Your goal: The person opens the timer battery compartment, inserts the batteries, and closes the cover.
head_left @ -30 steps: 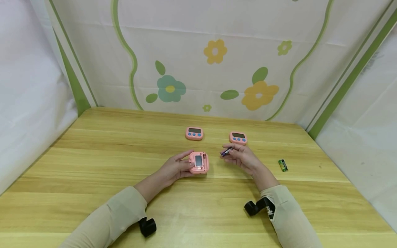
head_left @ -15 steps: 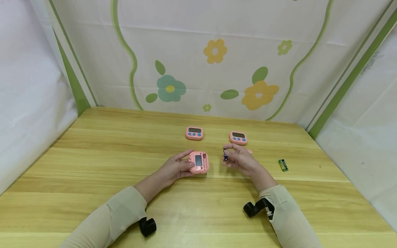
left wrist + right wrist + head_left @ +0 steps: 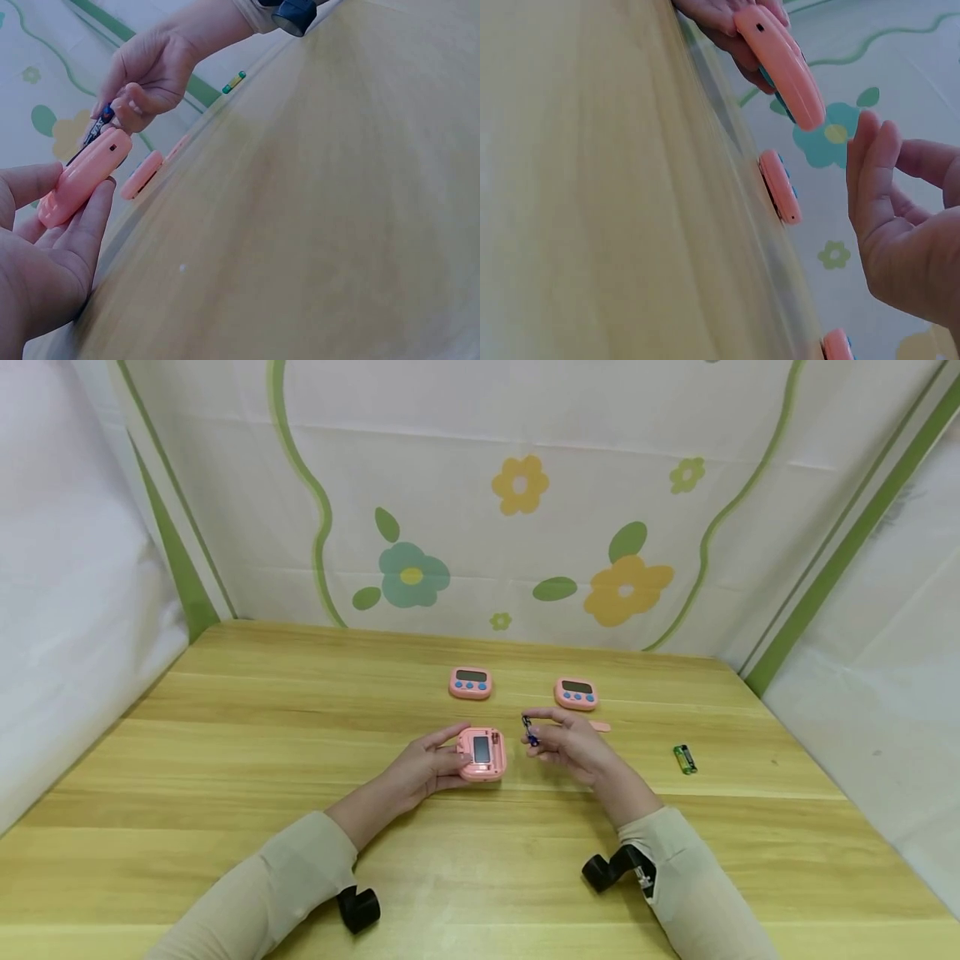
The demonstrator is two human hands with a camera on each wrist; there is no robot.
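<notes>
My left hand [image 3: 417, 770] holds a pink digital timer [image 3: 492, 772], its back turned up and the battery slot along its right side uncovered. A small metal spring or contact shows at the slot's far end. Just to the right, my right hand [image 3: 576, 748] pinches a dark blue battery [image 3: 530, 732] between thumb and fingers, a short gap away from the timer. From the left wrist, the battery [image 3: 97, 127] overlaps the far edge of the timer [image 3: 84, 178]. In the right wrist view the fingers hide the battery.
Two more pink timers with blue buttons lie face up farther back, one on the left [image 3: 471, 683] and one on the right [image 3: 576, 694]. A flat pink strip [image 3: 600, 727] lies behind my right hand. Green batteries [image 3: 685, 760] sit to the right. A printed curtain [image 3: 450, 460] backs the table.
My right hand has turned the battery from slanted to nearly upright in view and moved left, closer to the timer. The left hand and its timer have stayed nearly still.
</notes>
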